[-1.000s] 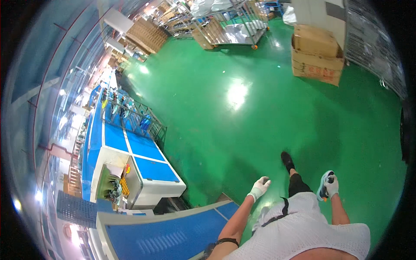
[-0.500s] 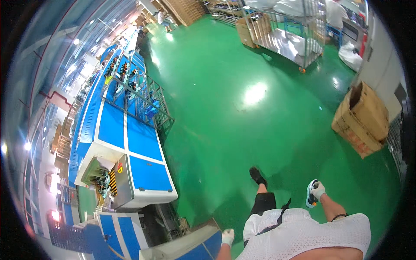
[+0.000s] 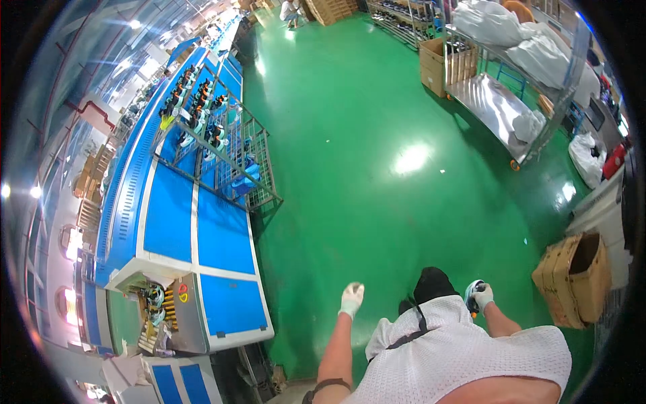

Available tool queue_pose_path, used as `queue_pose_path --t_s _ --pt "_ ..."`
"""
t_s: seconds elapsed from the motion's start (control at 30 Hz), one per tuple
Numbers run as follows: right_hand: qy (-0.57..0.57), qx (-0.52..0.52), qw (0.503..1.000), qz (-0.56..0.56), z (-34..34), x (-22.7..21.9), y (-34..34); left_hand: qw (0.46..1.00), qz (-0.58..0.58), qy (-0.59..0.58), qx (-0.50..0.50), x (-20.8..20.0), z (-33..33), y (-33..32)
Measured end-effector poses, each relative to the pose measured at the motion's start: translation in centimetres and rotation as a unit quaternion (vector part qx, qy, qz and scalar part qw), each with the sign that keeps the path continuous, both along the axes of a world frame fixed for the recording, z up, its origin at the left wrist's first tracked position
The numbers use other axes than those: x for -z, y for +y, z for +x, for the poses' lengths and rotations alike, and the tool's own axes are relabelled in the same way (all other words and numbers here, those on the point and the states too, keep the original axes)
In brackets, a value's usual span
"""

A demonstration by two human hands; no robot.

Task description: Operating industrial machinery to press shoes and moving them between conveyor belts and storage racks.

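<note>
My right hand (image 3: 483, 297), in a whitish glove, grips a sneaker (image 3: 472, 291) with a light blue and white sole and a dark upper. An orange patch shows low on the shoe, beside my right leg. Out in front of my body on the left is my gloved left hand (image 3: 351, 299), its fingers curled in with nothing seen in them. Green floor lies beneath both hands. To the left, a metal wire rack (image 3: 259, 176) carrying several dark and pale blue shoes (image 3: 200, 101) stands against a long blue and white machine (image 3: 229, 242).
More shoes (image 3: 156, 303) sit at the machine's near opening. On the right stand an open cardboard box (image 3: 568, 279) and a wheeled metal cart (image 3: 481, 104) loaded with white sacks (image 3: 538, 54). A white bag (image 3: 587, 160) rests beside the cart. Another person (image 3: 289, 12) is far ahead.
My left hand has swung forward and up, away from the machine's near corner. The sneaker stays in my right hand. The cart, box and rack now appear closer as I move forward.
</note>
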State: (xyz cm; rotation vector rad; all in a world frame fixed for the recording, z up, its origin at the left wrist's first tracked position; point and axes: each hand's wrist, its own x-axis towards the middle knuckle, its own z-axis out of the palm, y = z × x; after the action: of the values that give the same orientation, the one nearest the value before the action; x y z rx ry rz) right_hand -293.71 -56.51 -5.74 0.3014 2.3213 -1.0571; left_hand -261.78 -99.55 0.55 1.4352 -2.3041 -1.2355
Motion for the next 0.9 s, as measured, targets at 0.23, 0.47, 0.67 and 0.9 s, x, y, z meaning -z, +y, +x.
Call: queue_pose_path --t_s 0.23,0.47,0.67,0.9 --pt "-0.016 -0.068 0.997 0.026 -16.5 0.5 -21.8 0.999 0.006 0.043 0.0 -3.5 -19.3 -18.9" --pt "0.034 -0.167 0.985 0.001 -35.7 -0.1 -44.8 0.957 0.153 -0.237 -0.069 4.5 -18.5 -26.9" --pt "0.088 -0.231 0.969 0.011 -48.0 -5.9 -67.4 0.946 0.232 -0.158 -0.165 1.7 -27.7 -37.5" --pt "0.09 -0.206 0.974 -0.014 -55.3 -4.5 -85.3 0.972 0.179 -0.14 -0.059 9.6 -37.5 -60.4"
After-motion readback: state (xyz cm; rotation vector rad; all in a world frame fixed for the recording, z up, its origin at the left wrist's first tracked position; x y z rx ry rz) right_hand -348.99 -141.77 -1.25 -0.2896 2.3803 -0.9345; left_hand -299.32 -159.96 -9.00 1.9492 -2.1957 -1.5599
